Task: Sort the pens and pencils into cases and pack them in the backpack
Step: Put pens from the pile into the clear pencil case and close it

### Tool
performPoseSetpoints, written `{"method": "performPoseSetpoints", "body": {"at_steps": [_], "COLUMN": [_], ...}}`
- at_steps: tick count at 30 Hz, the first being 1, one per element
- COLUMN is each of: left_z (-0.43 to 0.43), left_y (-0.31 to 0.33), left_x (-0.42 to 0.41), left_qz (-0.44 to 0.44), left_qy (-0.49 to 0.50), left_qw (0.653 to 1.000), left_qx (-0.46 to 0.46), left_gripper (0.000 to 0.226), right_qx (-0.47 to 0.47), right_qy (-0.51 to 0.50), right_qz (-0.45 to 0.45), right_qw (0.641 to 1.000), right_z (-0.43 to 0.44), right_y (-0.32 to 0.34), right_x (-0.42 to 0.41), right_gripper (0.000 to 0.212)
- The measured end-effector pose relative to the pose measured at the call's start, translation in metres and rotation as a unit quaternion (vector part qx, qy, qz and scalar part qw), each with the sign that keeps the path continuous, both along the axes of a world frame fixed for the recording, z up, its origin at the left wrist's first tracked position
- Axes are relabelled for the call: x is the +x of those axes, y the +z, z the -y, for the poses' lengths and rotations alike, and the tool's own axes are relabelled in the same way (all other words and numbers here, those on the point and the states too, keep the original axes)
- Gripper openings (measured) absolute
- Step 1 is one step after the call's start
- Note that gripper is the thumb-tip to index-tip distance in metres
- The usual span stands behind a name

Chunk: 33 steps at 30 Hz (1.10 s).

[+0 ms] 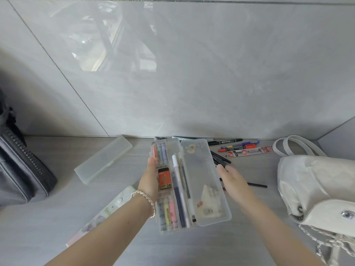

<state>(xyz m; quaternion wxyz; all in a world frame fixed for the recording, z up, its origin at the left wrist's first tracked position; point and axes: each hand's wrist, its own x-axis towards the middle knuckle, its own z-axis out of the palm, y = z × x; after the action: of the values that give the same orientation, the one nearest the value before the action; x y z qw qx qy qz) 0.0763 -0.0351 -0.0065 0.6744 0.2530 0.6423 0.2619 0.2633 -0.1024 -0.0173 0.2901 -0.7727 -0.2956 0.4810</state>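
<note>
We hold the clear pencil case [189, 189] open above the desk [63, 204].
Our left hand [149, 181] grips its tray side to steady it. Our right hand [232, 179], fingers straight and empty, hovers by the lid, near loose pens [244, 147]. The white backpack [315, 189] lies right.

This looks like a home study corner: a pale wood-grain tabletop [57, 217] set against a glossy grey tiled wall [211, 73] with a faint bright reflection. On the tabletop lie loose marker pens [247, 148], plastic pencil cases [103, 159], a white backpack [317, 185] and a dark zipped bag [23, 169].
</note>
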Motion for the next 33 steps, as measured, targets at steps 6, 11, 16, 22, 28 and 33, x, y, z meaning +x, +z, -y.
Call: {"method": "performPoseSetpoints", "body": {"at_steps": [6,11,16,22,28,33], "left_z": [-0.005,-0.002,0.005,0.013,0.012,0.015], "left_y": [-0.005,0.006,0.002,-0.001,0.005,0.013], "left_x": [-0.004,0.001,-0.005,-0.003,0.003,0.013], "left_qz": [0.042,0.180,0.120,0.094,-0.010,0.013], "left_qy": [0.000,-0.043,-0.111,-0.081,-0.149,-0.087], "left_qw": [0.999,0.983,0.986,0.990,0.985,0.996], "left_qx": [-0.029,-0.013,0.040,0.068,0.086,0.022], "left_gripper": [0.065,0.070,0.064,0.021,0.036,0.098], "right_qx": [0.084,0.137,0.151,0.088,0.122,0.178], "right_qy": [0.043,0.245,0.175,0.051,0.063,0.168], "right_qz": [-0.131,-0.032,-0.030,-0.141,0.014,0.166], "right_qw": [0.987,0.959,0.973,0.985,0.990,0.955], "right_z": [0.008,0.016,0.025,0.020,0.019,0.020], "right_y": [0.028,0.032,0.021,0.011,0.018,0.022], "right_x": [-0.014,-0.050,-0.065,-0.051,-0.052,-0.072], "right_gripper": [0.040,0.038,0.084,0.057,0.035,0.041]}}
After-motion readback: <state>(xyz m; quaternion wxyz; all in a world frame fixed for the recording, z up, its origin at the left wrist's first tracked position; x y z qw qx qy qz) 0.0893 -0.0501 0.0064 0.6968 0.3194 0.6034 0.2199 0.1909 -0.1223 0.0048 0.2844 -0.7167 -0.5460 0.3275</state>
